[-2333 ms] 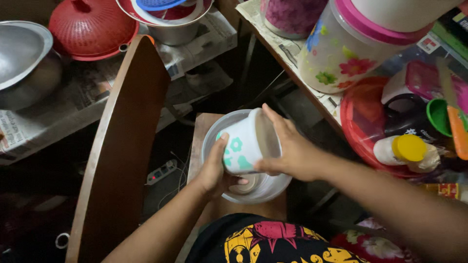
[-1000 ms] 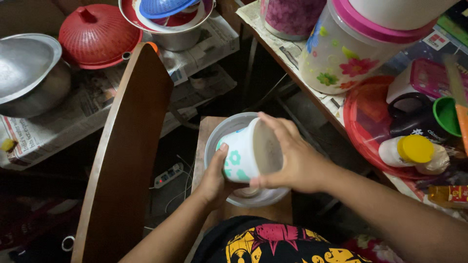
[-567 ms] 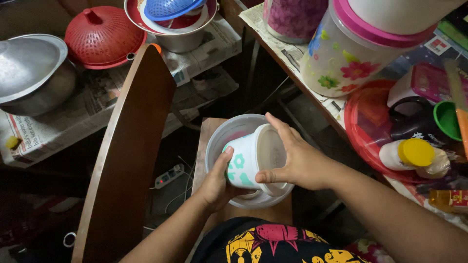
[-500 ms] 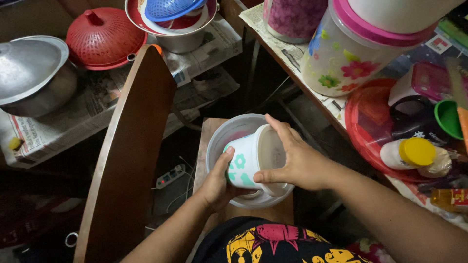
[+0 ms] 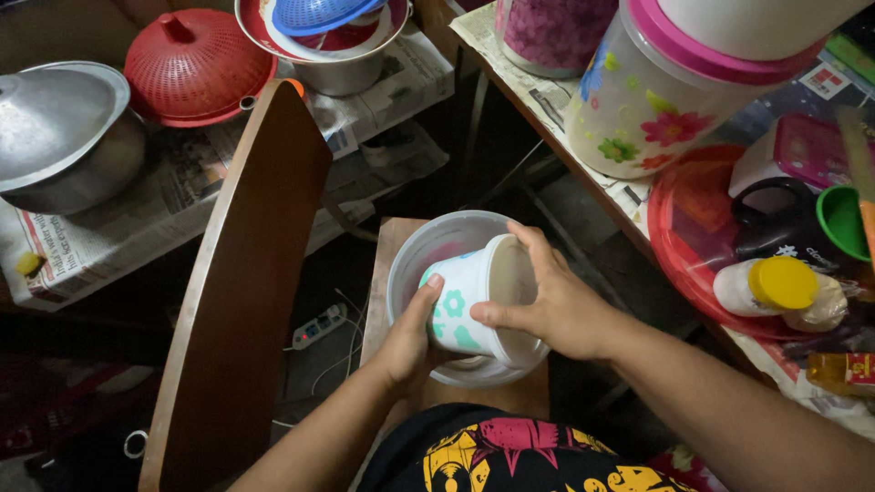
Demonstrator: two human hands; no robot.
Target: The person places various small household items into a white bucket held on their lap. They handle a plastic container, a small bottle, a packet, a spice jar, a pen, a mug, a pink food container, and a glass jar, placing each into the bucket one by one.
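Hands are both gripping one white tub with green flower prints, which is lying tilted, its open mouth turned toward the right, inside a pale round bowl. The left hand is closing around the tub's base end, thumb pressing on the printed wall. The right hand is wrapping the rim, fingers over the top edge and thumb along the near edge. The bowl is resting on a small wooden stool.

A brown wooden board is standing on edge just left of the stool. Behind it, on sheets of newspaper, are sitting a steel bowl, a red perforated dome cover and a steel pot carrying a blue sieve.

On the right-hand table, a large clear jar with a pink lid and painted flowers is standing beside a purple patterned container. A red round tray is holding a white bottle with a yellow cap lying on its side; a green cup is sitting near it. A small red-and-yellow label is showing at the right edge (its package is too dim to tell). A white power strip is lying on the floor.
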